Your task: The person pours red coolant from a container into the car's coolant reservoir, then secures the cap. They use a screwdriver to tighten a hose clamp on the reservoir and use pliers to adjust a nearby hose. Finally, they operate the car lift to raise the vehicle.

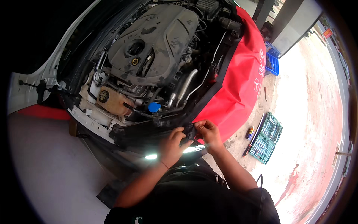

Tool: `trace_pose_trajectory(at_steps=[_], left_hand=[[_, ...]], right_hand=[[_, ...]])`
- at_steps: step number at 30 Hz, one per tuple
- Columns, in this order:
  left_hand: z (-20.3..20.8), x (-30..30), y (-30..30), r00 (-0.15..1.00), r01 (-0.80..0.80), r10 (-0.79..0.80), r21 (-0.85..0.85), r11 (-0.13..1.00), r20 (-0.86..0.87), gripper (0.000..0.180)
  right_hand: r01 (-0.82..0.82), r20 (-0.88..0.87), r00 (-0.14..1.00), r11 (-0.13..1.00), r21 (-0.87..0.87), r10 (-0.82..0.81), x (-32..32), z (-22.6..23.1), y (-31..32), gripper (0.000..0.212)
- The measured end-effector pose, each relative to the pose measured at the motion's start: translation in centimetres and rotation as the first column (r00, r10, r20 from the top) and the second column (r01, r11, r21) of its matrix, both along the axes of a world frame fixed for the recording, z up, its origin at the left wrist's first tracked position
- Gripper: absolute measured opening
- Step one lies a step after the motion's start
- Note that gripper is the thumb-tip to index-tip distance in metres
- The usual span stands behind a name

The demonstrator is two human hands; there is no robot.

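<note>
A red fender cover (229, 100) with a black border is draped over the front of the car, beside the uncovered engine bay. At its near corner my right hand (209, 135) is closed, fingertips pinching the dark edge. Just left of it, my left hand (171, 146) rests by the black trim (141, 135), thumb and fingers apart. A small dark piece (190, 131) lies between the two hands; its kind cannot be made out. The lit headlight (151, 156) glows under my left hand.
A dusty engine cover (156, 41) fills the bay. Nearer are a coolant tank (112, 100) and a blue cap (154, 107). On the floor to the right lie an open green socket set (266, 138), a spray can (250, 133) and a blue crate (273, 63).
</note>
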State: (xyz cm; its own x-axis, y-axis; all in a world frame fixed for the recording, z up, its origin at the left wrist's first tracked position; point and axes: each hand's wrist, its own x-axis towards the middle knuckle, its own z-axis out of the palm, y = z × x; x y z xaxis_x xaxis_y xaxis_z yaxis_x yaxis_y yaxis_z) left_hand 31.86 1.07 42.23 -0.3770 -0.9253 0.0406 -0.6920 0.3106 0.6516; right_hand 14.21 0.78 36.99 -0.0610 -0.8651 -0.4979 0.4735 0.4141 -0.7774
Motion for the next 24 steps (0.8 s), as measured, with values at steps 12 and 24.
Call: trace_pose_trajectory(at_steps=[12, 24], left_hand=[[-0.8, 7.2, 7.3, 0.925, -0.363, 0.312, 0.262, 0.894, 0.217, 0.06], [-0.2, 11.9, 7.8, 0.85, -0.527, 0.487, 0.31, 0.792, 0.202, 0.06]], right_hand=[[0.019, -0.886, 0.308, 0.934, -0.357, -0.345, -12.1, -3.2, -10.7, 0.025], [-0.551, -0.593, 0.754, 0.763, -0.337, 0.283, 10.7, -4.5, -10.5, 0.023]])
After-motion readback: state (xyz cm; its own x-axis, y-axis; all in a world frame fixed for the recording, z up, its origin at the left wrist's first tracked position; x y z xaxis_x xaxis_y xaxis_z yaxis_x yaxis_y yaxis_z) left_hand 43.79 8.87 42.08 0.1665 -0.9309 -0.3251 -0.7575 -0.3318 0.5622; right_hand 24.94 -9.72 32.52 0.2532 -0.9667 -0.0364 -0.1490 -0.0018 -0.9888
